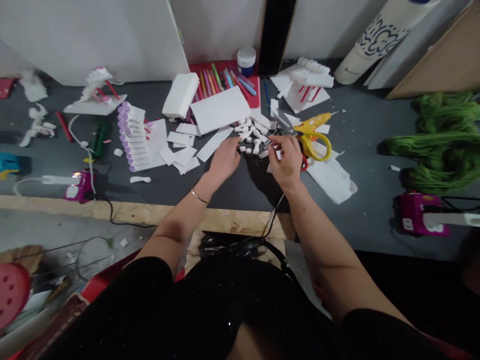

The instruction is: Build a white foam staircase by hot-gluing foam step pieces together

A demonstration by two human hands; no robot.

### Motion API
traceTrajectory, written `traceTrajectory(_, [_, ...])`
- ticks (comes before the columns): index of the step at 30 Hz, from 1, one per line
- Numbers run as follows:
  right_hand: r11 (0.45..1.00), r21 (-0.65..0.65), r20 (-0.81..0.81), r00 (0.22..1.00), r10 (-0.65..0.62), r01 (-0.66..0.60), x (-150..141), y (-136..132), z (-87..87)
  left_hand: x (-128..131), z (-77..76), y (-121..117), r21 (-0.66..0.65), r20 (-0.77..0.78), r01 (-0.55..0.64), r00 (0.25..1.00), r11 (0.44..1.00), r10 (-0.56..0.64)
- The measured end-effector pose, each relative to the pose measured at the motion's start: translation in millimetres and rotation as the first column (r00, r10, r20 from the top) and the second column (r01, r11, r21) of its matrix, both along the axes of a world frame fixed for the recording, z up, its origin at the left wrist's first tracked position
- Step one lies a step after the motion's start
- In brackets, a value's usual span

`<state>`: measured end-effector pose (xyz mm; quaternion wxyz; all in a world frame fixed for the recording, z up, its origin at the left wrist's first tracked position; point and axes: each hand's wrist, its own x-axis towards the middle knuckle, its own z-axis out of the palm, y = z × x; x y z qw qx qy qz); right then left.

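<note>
White bone-shaped pieces (247, 134) lie heaped on the dark tabletop (180, 187), between the fingertips of the two hands and slightly beyond them.
The left hand (225, 159) reaches the heap's left edge with its fingers bunched together, and the right hand (287, 159) is at its right edge, thumb and forefinger curved toward each other; whether either is clamped on a piece I cannot tell. The pieces are small, matte and short, several with rounded, knobbed ends and a narrower middle, tumbled at various angles and overlapping. A large white panel (221, 110) lies just behind and to the left of the heap, while scissors (313, 123) with yellow handles rest just beyond the right hand.
</note>
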<state>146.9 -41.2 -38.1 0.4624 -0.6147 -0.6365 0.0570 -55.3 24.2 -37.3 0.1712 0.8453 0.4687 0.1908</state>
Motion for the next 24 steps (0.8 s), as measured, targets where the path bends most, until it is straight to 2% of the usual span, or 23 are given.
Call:
traceTrajectory(4, [1.0, 0.011, 0.021, 1.0, -0.015, 0.015, -1, -3, -0.7, 2, 2.0, -8, 0.011, 0.064, -0.053, 0.997, 0.999, 0.052])
traceTrajectory(7, [1.0, 0.026, 0.067, 0.998, 0.01, -0.012, -3, -3, -2.7, 2, -1.9, -14, 0.043, 0.095, -0.101, 0.991, 0.994, 0.096])
traceTrajectory(11, [0.995, 0.097, 0.038, 0.999, 0.03, -0.033, -8, -2, -2.8, -5, -10.9, -13, 0.197, 0.24, -0.113, 0.969, 0.974, 0.064])
traceTrajectory(14, [0.996, 0.086, -0.018, 1.0, 0.01, -0.008, -10, 0, -2.4, -13, -13.0, -9, 0.292, 0.405, -0.162, 0.914, 0.942, 0.031])
traceTrajectory(17, [0.987, 0.153, -0.042, 0.999, -0.034, 0.04, -11, 1, -2.0, -19, -10.9, -8, 0.254, 0.454, -0.233, 0.886, 0.939, 0.097])
traceTrajectory(19, [0.978, 0.198, -0.069, 0.996, -0.053, 0.066, -11, 0, -0.9, -21, -8.9, -9, 0.255, 0.466, -0.236, 0.88, 0.938, 0.095])
traceTrajectory(24, [0.975, 0.199, -0.134, 0.988, -0.073, 0.099, -14, -3, 3.8, -23, -6.1, -11, 0.266, 0.509, -0.264, 0.855, 0.927, 0.097])
